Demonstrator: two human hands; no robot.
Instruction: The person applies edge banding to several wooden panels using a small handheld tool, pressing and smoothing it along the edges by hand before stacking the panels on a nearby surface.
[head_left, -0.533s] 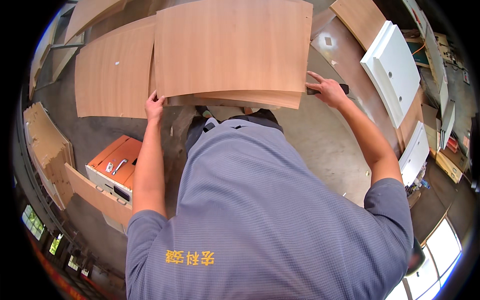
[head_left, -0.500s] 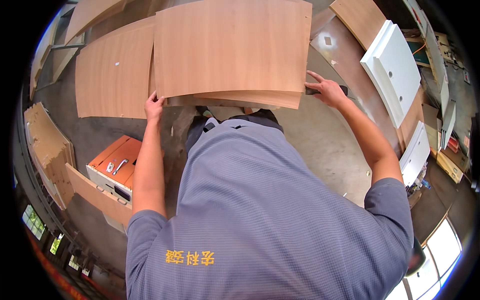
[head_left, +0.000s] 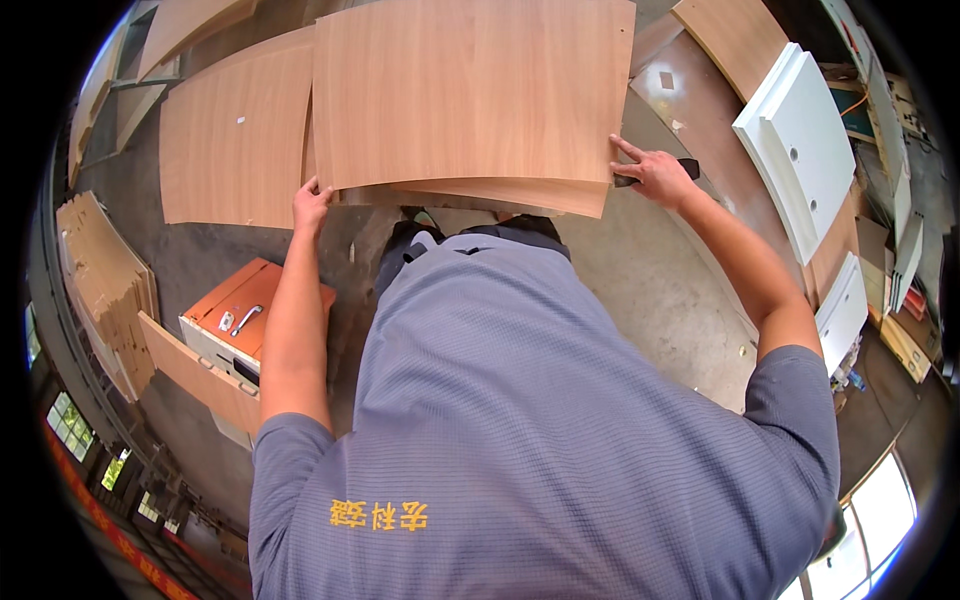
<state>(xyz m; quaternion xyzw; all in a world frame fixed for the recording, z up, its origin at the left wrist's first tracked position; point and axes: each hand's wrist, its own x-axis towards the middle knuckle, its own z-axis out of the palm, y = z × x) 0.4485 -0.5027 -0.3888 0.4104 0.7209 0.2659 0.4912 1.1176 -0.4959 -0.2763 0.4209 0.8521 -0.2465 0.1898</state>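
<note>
A large wood-grain panel spans the top middle, above another similar panel whose near edge shows below it. My left hand is closed at the upper panel's near left corner, fingertips on its edge. At the near right corner, my right hand has two fingers stretched against the panel's edge. The same hand is closed round a black tool that pokes out on both sides; its kind is hidden. To the left lies a third wood-grain panel with a small white spot on it.
An orange-topped cabinet with a metal handle lying on it stands left of my left forearm. Stacked boards lean farther left. White panels rest on a brown surface at the right, near another wood-grain board.
The upper panel sits slightly farther right and up in view, and the surroundings have shifted a little with the head. Both hands keep their places at its corners.
</note>
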